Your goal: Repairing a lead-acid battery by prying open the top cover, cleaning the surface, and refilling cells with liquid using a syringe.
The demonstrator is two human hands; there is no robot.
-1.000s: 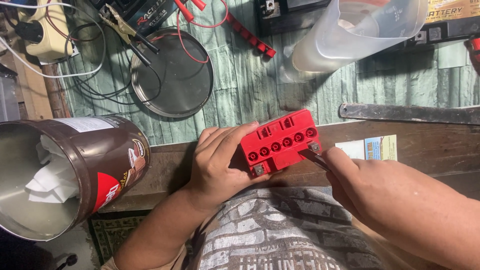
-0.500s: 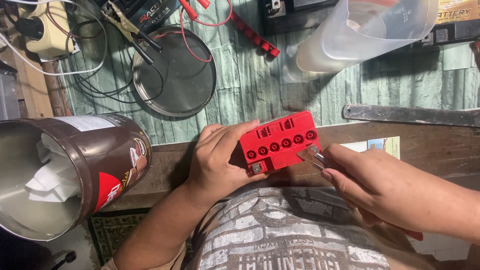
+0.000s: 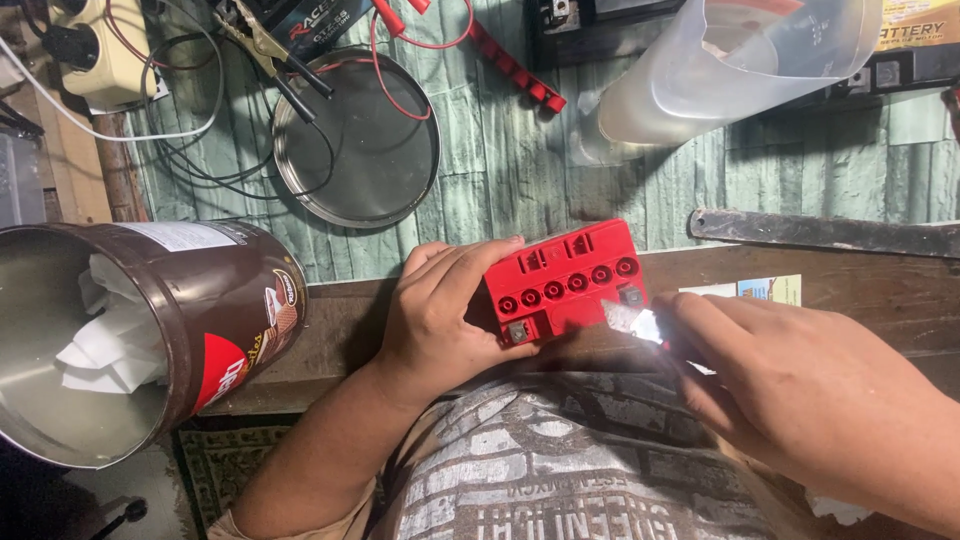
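A small red battery [image 3: 565, 282] with a row of round holes on its top rests against a wooden edge [image 3: 850, 260] above my lap. My left hand [image 3: 440, 320] grips the battery's left side, fingers over its upper edge. My right hand [image 3: 790, 390] is just right of it, pinching a small shiny silvery piece [image 3: 635, 322] whose tip touches the battery's lower right corner. Glare hides what the piece is.
A brown metal can [image 3: 150, 340] with white paper inside lies at the left. A round metal lid [image 3: 355, 140], cables and clips, a red strip [image 3: 515, 70] and a clear plastic jug [image 3: 720, 70] lie on the green plank surface beyond. A flat metal bar [image 3: 820, 230] lies at the right.
My right hand has drawn a little down and to the right, and the silvery piece now shows bright at the battery's corner. The left hand keeps its hold.
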